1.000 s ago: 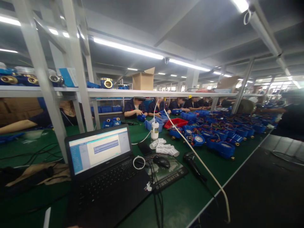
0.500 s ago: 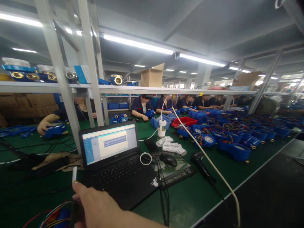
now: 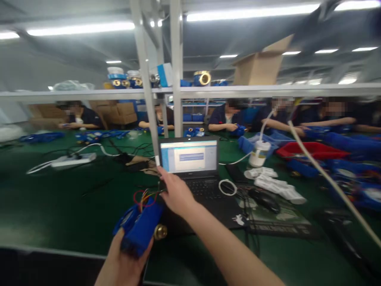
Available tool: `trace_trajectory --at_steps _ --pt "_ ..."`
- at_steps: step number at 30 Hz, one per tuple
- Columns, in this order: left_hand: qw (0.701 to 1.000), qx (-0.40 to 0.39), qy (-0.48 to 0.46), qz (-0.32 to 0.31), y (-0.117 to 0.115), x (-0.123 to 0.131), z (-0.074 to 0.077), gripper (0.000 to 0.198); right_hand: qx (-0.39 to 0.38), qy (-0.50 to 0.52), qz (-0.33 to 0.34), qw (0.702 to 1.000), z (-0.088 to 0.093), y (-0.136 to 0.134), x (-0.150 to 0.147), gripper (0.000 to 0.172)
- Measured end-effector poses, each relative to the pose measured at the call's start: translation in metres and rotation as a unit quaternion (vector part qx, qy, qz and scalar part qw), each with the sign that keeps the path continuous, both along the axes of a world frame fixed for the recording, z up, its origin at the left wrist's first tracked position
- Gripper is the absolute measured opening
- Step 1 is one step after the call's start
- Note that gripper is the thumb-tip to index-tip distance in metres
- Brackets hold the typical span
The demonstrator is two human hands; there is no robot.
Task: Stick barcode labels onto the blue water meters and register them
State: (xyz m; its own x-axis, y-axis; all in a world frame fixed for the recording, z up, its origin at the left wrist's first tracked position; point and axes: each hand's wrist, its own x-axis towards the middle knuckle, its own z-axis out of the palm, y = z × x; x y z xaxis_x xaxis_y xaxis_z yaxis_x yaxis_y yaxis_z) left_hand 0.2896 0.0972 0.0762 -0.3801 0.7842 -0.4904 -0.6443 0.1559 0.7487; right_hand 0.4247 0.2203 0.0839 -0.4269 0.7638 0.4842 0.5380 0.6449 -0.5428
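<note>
My left hand (image 3: 123,264) grips a blue water meter (image 3: 139,226) with a brass fitting and coloured wires coming out of its top. It holds the meter low, near the front edge of the green bench. My right hand (image 3: 175,192) reaches forward over the meter's wires, pinching a small white stick (image 3: 157,161) between the fingertips. That hand sits just left of an open black laptop (image 3: 193,167) with a lit screen.
Right of the laptop lie a white ring (image 3: 228,187), a black mouse (image 3: 264,198) on a mat, white cylinders (image 3: 276,184) and a white bottle (image 3: 258,153). A cream hose (image 3: 327,174) crosses at the right. Several co-workers sit behind the shelf posts (image 3: 177,71). Cables and a power strip (image 3: 70,160) lie left.
The view has swung left and down. My left hand has come into view holding the blue meter, and my right hand has moved forward with the white stick toward the laptop's left edge.
</note>
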Motion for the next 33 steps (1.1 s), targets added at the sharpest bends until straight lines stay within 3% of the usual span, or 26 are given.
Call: trace_trajectory --at_steps 5,8,13,18,25,30,33 --pt "0.992 -0.006 -0.114 0.046 0.004 -0.009 0.004 0.04 -0.121 0.047 0.124 0.984 -0.003 0.01 -0.004 0.089" --pt "0.988 -0.005 -0.143 0.054 0.003 -0.01 0.007 0.042 -0.117 0.129 0.136 0.975 -0.005 -0.002 -0.005 0.088" --pt "0.986 0.009 -0.166 0.033 0.004 -0.013 0.006 0.041 -0.098 0.232 0.071 0.965 -0.003 -0.03 -0.019 0.071" --pt "0.985 0.012 -0.168 0.025 0.004 -0.016 0.007 0.041 -0.166 0.276 0.181 0.929 -0.003 -0.039 -0.032 0.059" --pt "0.984 -0.011 -0.177 0.037 0.0 -0.02 0.004 0.042 -0.201 0.284 0.228 0.909 -0.01 -0.016 -0.039 0.07" --pt "0.985 0.004 -0.169 0.033 0.0 -0.019 -0.001 0.036 -0.187 0.169 0.125 0.959 0.001 -0.023 -0.046 0.116" --pt "0.984 0.008 -0.174 0.038 0.001 -0.018 0.0 0.036 -0.178 0.144 0.096 0.969 0.003 -0.021 -0.052 0.115"
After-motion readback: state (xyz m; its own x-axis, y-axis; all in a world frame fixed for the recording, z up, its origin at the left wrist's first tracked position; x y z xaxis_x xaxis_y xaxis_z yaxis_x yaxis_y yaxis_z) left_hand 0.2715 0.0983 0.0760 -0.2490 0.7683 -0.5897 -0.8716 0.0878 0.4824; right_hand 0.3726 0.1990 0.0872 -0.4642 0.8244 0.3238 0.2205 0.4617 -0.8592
